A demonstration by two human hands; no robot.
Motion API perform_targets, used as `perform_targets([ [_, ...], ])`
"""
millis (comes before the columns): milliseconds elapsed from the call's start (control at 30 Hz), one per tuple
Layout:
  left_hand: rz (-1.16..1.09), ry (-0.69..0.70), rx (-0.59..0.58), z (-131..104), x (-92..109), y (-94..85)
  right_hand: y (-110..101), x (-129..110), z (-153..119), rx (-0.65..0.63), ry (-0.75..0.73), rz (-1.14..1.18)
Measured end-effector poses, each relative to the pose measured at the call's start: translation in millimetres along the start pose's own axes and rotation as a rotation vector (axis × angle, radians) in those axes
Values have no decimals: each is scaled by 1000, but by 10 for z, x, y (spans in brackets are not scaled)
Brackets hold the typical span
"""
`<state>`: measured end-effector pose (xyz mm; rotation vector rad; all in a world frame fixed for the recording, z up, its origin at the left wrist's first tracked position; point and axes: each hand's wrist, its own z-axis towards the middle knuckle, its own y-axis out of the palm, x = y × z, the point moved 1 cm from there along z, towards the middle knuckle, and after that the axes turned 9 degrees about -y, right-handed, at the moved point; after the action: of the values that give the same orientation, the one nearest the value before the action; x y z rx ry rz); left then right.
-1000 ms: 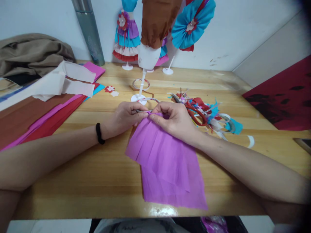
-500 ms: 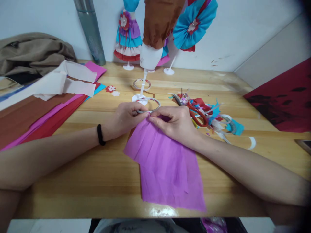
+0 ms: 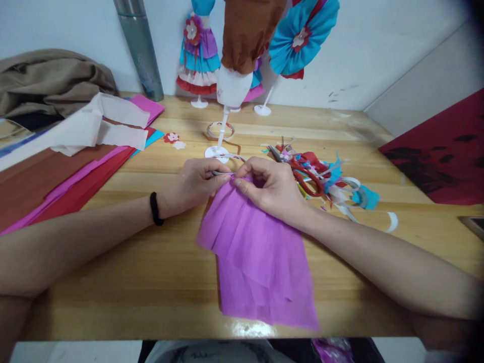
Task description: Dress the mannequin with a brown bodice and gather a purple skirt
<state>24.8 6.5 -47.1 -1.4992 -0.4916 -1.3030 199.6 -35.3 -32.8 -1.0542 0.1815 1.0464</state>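
Purple crepe paper [image 3: 257,252] hangs in pleats toward the table's front edge, its gathered top between my hands. My left hand [image 3: 196,184] pinches the top edge of the paper together with a thin white strip [image 3: 221,173], which looks like tape. My right hand [image 3: 264,184] is closed, thumb and forefinger pinching the same gathered edge just to the right. The fingertips of both hands almost meet. Behind them the strip curves in a loop, partly hidden by my right hand. Just beyond stands a white mannequin stand [image 3: 217,154] with a brown paper top [image 3: 247,38].
Red-handled scissors [image 3: 308,179] lie among paper scraps [image 3: 333,176] on the right. Folded coloured paper sheets [image 3: 64,176] cover the left. A tape roll [image 3: 221,131], paper flowers [image 3: 172,137], a bottle [image 3: 141,55] and small paper dresses [image 3: 199,60] are farther back.
My right hand has shifted slightly, its fingers curling more at the gathered edge. The purple paper's left edge has drawn in to the right, and the strip's loop shows less.
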Motion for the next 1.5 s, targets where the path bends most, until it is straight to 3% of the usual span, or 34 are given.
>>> perform_targets([
  [633,-111,-16,-75,-2,-21,13,30,46,-5,9,103,49],
  [1033,-93,-48,10,-48,104,19,26,19,6,39,129,52],
  [1233,-228,-95,-148,-36,89,-60,30,78,7,39,118,89],
  [1500,-316,-216,-166,11,60,-71,29,109,25,35,149,202],
])
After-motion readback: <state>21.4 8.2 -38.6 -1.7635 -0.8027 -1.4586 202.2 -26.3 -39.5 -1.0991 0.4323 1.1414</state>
